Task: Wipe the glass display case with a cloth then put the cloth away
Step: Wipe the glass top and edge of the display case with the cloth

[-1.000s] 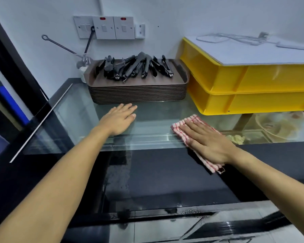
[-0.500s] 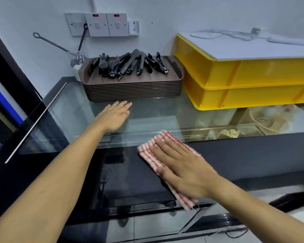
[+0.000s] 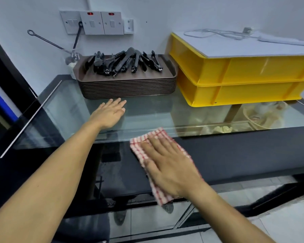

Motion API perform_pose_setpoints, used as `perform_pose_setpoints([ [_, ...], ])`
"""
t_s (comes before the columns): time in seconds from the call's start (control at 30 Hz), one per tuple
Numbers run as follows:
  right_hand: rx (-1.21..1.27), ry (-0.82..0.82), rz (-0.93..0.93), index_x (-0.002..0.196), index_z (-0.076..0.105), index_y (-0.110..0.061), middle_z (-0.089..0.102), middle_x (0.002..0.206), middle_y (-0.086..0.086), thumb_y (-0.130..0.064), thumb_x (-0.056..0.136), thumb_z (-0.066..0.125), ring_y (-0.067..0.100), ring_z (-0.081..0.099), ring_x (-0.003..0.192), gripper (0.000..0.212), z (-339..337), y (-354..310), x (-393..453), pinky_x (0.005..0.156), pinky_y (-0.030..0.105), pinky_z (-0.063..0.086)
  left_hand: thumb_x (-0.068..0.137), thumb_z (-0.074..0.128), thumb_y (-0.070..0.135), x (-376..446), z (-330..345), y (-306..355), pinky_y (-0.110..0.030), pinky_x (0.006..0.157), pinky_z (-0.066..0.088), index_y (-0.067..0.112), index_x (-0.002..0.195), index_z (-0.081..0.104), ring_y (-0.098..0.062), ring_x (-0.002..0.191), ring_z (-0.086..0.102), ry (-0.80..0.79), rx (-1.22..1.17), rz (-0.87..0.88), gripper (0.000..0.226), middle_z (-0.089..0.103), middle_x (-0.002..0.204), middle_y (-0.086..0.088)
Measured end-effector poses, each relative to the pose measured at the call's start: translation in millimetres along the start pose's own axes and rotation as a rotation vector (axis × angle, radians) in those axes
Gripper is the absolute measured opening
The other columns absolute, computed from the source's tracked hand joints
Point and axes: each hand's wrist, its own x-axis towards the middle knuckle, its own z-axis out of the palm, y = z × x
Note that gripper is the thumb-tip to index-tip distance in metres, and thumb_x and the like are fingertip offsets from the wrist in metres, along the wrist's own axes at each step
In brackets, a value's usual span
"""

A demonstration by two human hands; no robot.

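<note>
Head: right hand (image 3: 172, 169) flat, fingers straight, on 1 cloth (image 3: 140, 146) (left hand (image 3: 109, 114) flat too).

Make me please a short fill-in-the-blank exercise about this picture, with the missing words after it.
1. The right hand presses flat on the red-checked ____.
2. The left hand rests on the glass top in front of the stack of brown ____.
3. Black tongs lie on that stack, left of two ____ crates.

Missing words: cloth; trays; yellow
</note>
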Motion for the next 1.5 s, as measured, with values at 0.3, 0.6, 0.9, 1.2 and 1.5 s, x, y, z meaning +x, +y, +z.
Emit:
perform_pose_setpoints([
  [0.3,-0.033,0.062,0.480,0.168,0.005,-0.023,-0.003,0.175,0.009,-0.051,0.106,0.014,0.029,-0.006,0.162,0.069,-21.2,96.0,80.5,0.130,0.045,-0.006,0.111,0.013,0.050,-6.1,-2.0,5.2,-0.041,0.130,-0.003,0.040,0.166,0.008,-0.016,0.161,-0.005,0.018,-0.019,-0.013,0.056,-0.001,0.174,0.012],
  [0.6,-0.039,-0.058,0.001,0.167,0.010,-0.035,0.000,0.175,-0.006,-0.051,0.110,0.019,0.016,-0.005,0.161,0.060,-12.0,40.8,93.5,0.129,0.034,-0.009,0.111,0.013,0.050,-5.8,1.2,1.9,-0.041,0.130,-0.002,0.039,0.166,0.009,-0.016,0.161,-0.005,0.042,-0.022,-0.028,0.057,-0.001,0.174,0.010],
  [0.9,-0.078,-0.035,0.207,0.168,0.001,-0.027,-0.006,0.174,0.008,-0.055,0.108,0.009,0.032,-0.006,0.161,0.066,-14.3,31.0,181.8,0.130,0.047,-0.007,0.108,0.002,0.057,-8.7,-1.6,6.6,-0.039,0.131,-0.001,0.040,0.165,0.016,-0.011,0.161,0.000,0.072,-0.125,-0.057,0.062,0.007,0.174,0.012],
  [1.2,-0.090,0.009,0.266,0.167,0.007,-0.032,-0.001,0.175,0.005,-0.050,0.106,0.009,0.024,-0.001,0.162,0.064,-26.1,100.7,172.8,0.131,0.044,-0.003,0.111,0.013,0.050,-4.7,-4.0,-7.9,-0.039,0.131,-0.001,0.033,0.166,0.017,-0.012,0.161,0.001,0.074,-0.125,-0.044,0.058,0.009,0.174,0.012],
  [1.5,-0.057,-0.042,0.169,0.168,0.000,-0.026,-0.008,0.174,0.010,-0.049,0.109,0.009,0.033,-0.006,0.161,0.064,4.3,-3.4,187.8,0.129,0.046,-0.008,0.113,0.018,0.038,-3.0,-4.4,-19.4,-0.040,0.130,-0.002,0.033,0.166,0.018,-0.014,0.161,0.003,0.079,-0.127,-0.034,0.053,0.010,0.174,0.011],
])
